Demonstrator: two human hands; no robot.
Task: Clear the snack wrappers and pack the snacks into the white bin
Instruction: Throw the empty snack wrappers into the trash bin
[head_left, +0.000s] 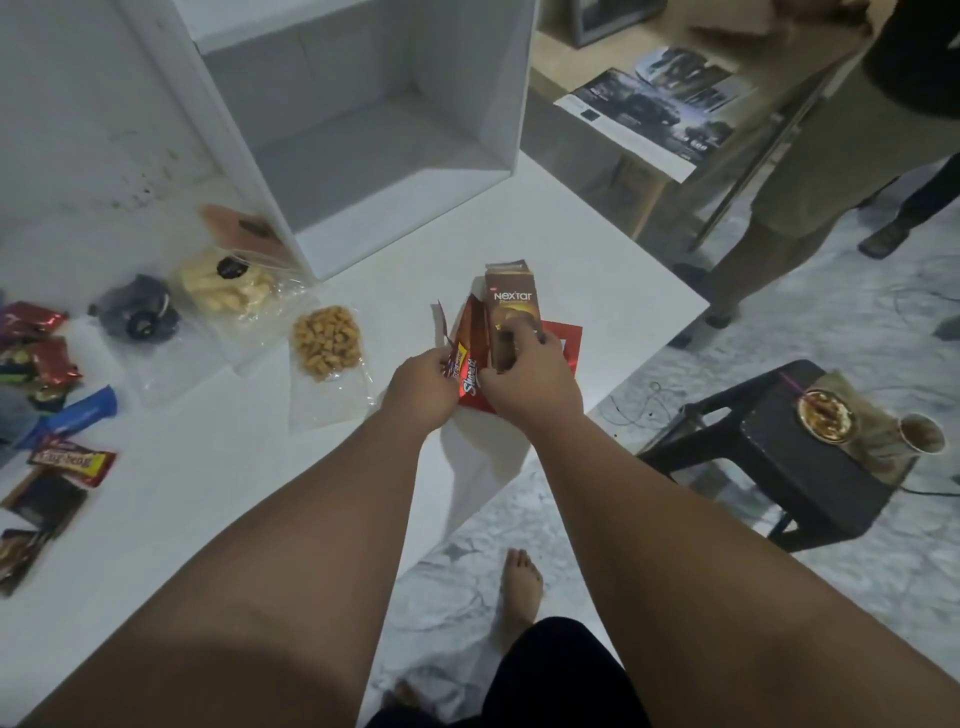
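Observation:
My right hand (527, 382) grips a brown Nextar wrapper (513, 304), held upright near the table's right corner. My left hand (423, 387) pinches a red wrapper with yellow print (464, 376) beside it, together with thin brown foil pieces (474, 332). A flat red wrapper (563, 340) lies under both hands. The big white bin (363, 135) lies on its side behind them, its open mouth facing me and nothing visible inside. Clear bags of golden snacks (327, 343) and pale sticks (228, 283) lie to the left.
Several wrapped snacks and a blue pack (78, 415) crowd the white table's (208, 467) left edge. A black stool (779, 457) with drink cups stands at the right. Another person's legs (810, 208) are behind the table. My bare foot (522, 587) is on the floor.

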